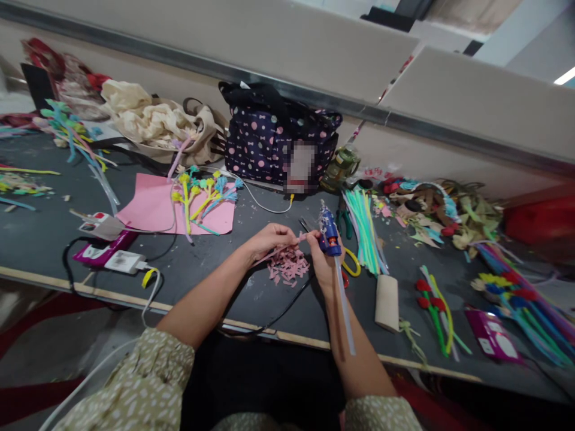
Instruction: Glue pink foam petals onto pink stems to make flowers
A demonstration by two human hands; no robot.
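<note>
My left hand (pixel 272 238) is closed in a pinch on a thin pink strip (pixel 260 260) that trails back under the palm. In my right hand (pixel 322 254) is a blue glue gun (pixel 330 232), its nozzle pointing away and a long clear glue stick (pixel 345 311) running back over the forearm. The right thumb and fingertip also meet at the far end of the pink strip, close to the left fingertips. Below the hands lies a small heap of cut pink pieces (pixel 288 267). Scissors with yellow and red handles (pixel 353 262) are partly hidden by the right hand.
Pink paper (pixel 148 203) carries several pipe-cleaner flower stems. A spotted bag (pixel 256 137) and a green bottle (pixel 341 167) stand behind. Right are green pipe cleaners (pixel 362 224) and a cardboard tube (pixel 387 302). A black cord (pixel 283 314) crosses the front edge; a power strip (pixel 105 251) lies left.
</note>
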